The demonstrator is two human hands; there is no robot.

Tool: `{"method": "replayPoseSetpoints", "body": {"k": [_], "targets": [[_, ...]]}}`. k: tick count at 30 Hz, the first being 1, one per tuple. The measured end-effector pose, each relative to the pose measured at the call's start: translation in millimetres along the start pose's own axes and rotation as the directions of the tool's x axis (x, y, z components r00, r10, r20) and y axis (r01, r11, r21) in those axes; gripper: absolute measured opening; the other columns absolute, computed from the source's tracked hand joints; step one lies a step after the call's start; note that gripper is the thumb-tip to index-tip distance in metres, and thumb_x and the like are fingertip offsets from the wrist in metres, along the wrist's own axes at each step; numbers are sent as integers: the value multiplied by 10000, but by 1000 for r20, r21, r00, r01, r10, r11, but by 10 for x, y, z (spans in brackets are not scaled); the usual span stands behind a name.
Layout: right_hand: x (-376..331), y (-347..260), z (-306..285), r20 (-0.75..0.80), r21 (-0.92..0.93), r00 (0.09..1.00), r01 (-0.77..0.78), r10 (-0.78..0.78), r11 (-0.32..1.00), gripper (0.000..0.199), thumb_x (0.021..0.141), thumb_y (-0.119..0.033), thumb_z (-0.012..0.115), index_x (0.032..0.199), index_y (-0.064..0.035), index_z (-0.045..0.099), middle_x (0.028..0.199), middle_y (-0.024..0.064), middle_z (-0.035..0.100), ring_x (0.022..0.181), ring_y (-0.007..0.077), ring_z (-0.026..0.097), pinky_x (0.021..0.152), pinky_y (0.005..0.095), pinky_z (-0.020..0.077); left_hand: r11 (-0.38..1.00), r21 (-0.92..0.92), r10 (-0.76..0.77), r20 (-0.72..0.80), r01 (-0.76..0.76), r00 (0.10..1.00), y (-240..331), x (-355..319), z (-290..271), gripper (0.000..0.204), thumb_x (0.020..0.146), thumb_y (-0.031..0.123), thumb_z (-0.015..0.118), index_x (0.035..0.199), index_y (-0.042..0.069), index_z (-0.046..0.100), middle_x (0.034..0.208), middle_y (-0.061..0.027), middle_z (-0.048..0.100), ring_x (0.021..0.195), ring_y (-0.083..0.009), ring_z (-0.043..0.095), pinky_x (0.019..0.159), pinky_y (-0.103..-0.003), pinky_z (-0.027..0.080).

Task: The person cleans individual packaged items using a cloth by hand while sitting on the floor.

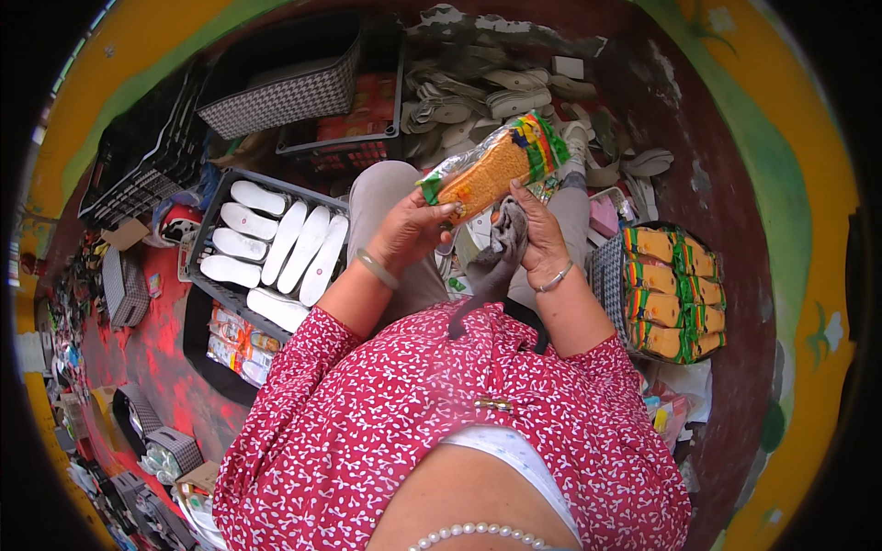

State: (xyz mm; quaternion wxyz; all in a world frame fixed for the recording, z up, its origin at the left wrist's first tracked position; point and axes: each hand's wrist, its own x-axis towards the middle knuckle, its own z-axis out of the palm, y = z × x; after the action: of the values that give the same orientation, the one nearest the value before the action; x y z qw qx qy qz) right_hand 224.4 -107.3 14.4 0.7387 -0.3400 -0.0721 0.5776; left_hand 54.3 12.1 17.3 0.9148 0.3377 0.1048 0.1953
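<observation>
A pack of tan insoles [496, 174] in clear wrapping with green, yellow and red printed ends is held up in front of me, tilted up to the right. My left hand [411, 234] pinches its lower left end, thumb on top. My right hand [542, 234] grips its lower edge near the right end, thumb against the wrapping. A dark grey cloth [505, 243] hangs beside my right palm and trails down to my lap; whether the fingers hold it I cannot tell. Some fingertips are hidden behind the pack.
On my left, a grey crate [207, 248] holds several white insoles [303, 248]. A houndstooth basket [608, 275] on my right is filled with similar tan packs [654, 275]. Loose insoles [459, 106] are piled ahead. Black crates [147, 156] and another patterned basket [285, 96] stand at the far left.
</observation>
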Motion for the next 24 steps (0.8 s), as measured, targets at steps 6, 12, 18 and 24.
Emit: {"method": "replayPoseSetpoints", "body": {"k": [6,12,18,24], "targets": [[47,-103,-41,-72,223,993,103,-89,969,223,835,-227,631,990,-77,576,844,44,639,709,176,631,656,339,527,952,303,11,86,-36,996,-219,92,-64,864,694,178,746,1392,59,250,1360,-94,372,1241,-214,371,990,-345,347],[9,34,30,-74,244,953,302,-293,921,192,862,-254,605,963,-98,558,835,22,614,740,153,615,683,313,523,887,449,-156,71,108,985,-468,264,296,752,733,76,710,1355,8,294,1329,-87,420,1225,-213,397,1040,-335,281],[-135,-250,-184,-164,-33,888,431,-430,902,200,875,-255,588,1021,-121,560,915,-9,609,797,123,578,695,291,461,826,471,-376,49,311,925,-595,345,207,362,843,-25,531,1200,-25,471,1115,-100,586,988,-188,578,886,-308,450],[-782,-1295,-987,-46,-330,817,530,-575,781,151,849,-222,625,950,-118,582,858,-26,611,780,99,558,685,282,422,880,291,-383,-32,375,923,-464,361,84,267,848,-9,524,1114,-20,550,1013,-86,632,864,-171,619,800,-298,497]]}}
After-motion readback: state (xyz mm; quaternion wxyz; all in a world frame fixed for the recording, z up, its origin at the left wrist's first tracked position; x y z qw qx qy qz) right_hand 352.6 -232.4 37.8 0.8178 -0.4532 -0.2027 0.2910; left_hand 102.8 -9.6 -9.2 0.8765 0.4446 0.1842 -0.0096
